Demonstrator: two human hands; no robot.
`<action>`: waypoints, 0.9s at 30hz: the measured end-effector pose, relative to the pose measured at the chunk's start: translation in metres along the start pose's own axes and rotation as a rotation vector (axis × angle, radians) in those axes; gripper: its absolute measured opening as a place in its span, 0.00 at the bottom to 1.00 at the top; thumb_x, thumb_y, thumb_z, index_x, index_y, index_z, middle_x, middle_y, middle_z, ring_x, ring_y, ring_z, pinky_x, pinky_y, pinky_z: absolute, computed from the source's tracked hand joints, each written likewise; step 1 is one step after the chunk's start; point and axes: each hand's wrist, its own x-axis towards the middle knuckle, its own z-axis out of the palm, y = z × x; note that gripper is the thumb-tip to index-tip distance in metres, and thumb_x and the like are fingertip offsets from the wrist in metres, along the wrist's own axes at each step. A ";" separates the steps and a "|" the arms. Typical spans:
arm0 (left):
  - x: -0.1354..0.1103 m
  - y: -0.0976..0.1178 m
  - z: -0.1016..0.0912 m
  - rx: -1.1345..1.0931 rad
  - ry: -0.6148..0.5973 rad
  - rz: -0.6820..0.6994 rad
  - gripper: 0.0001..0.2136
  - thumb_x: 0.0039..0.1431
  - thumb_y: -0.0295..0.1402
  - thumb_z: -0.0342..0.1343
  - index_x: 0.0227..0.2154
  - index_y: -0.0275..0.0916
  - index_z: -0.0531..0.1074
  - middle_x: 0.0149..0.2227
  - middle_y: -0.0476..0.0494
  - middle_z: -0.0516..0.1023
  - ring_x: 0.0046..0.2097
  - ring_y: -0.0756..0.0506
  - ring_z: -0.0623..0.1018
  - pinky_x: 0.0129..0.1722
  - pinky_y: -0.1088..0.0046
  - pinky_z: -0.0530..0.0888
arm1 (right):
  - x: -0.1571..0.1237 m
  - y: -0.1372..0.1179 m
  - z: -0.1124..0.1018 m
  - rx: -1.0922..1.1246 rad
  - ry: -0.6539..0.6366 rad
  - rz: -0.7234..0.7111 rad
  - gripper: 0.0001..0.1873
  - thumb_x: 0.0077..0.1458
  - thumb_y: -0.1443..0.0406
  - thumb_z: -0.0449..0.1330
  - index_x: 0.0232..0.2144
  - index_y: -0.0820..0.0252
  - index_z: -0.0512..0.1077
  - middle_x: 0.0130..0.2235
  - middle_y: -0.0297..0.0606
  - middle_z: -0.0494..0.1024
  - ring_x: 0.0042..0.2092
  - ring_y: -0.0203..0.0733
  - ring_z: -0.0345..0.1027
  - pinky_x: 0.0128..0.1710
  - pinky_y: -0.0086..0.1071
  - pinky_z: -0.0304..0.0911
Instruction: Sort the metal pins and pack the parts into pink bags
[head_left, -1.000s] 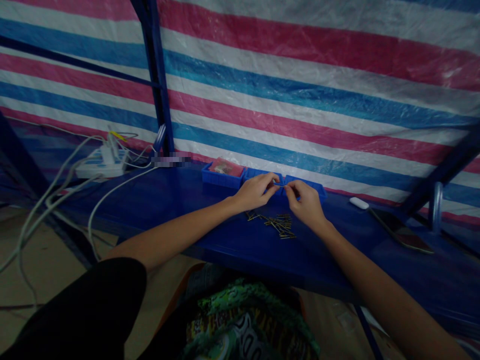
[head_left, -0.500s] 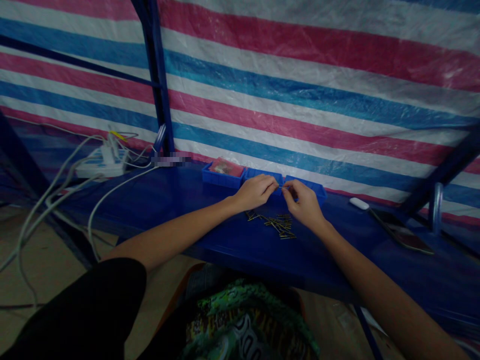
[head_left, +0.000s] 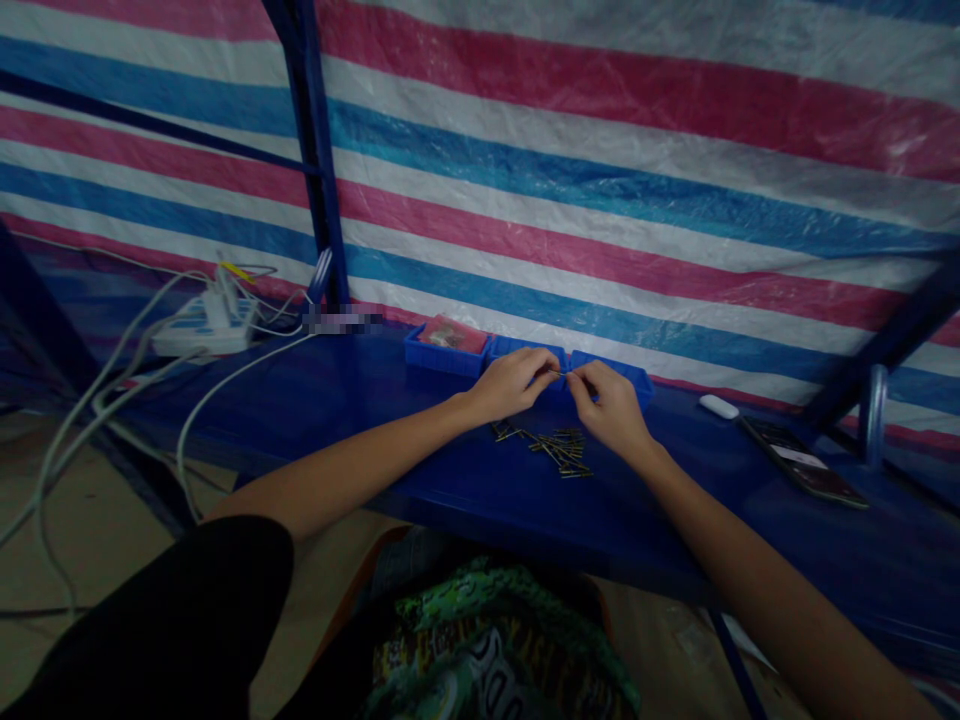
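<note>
My left hand (head_left: 514, 383) and my right hand (head_left: 611, 408) meet fingertip to fingertip above the blue table (head_left: 360, 400). Both are pinched on one thin metal pin (head_left: 562, 373) held between them. Just below my hands lies a loose pile of several similar pins (head_left: 551, 447) on the table. Behind my hands stands a row of three small blue bins (head_left: 450, 358); the left one holds something reddish.
A white power strip (head_left: 201, 325) with several white cables sits at the table's far left. A small white object (head_left: 718, 406) and a dark phone (head_left: 804, 462) lie to the right. A striped tarp (head_left: 600, 160) hangs behind, with blue frame posts (head_left: 311, 150).
My hands have barely shifted, working the pin between the fingertips. The phone's screen now shows a light patch.
</note>
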 end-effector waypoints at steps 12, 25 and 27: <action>0.001 -0.001 -0.002 0.071 -0.025 -0.002 0.12 0.65 0.33 0.41 0.31 0.38 0.68 0.31 0.44 0.74 0.36 0.47 0.73 0.38 0.69 0.69 | -0.001 0.002 0.004 0.065 0.022 0.007 0.07 0.57 0.62 0.52 0.32 0.58 0.67 0.26 0.34 0.69 0.27 0.37 0.63 0.29 0.31 0.59; 0.001 0.002 -0.003 0.034 0.011 -0.018 0.11 0.65 0.33 0.42 0.33 0.38 0.68 0.34 0.44 0.75 0.38 0.47 0.73 0.39 0.69 0.70 | -0.001 0.000 0.002 0.065 0.023 0.015 0.10 0.57 0.60 0.51 0.30 0.58 0.68 0.27 0.36 0.71 0.27 0.39 0.64 0.29 0.32 0.59; 0.002 0.001 -0.002 0.040 -0.029 -0.023 0.12 0.65 0.34 0.42 0.34 0.38 0.69 0.34 0.43 0.75 0.38 0.47 0.74 0.39 0.69 0.70 | 0.000 -0.002 -0.001 0.051 0.040 -0.003 0.10 0.58 0.61 0.50 0.28 0.58 0.67 0.26 0.36 0.71 0.27 0.39 0.64 0.29 0.32 0.59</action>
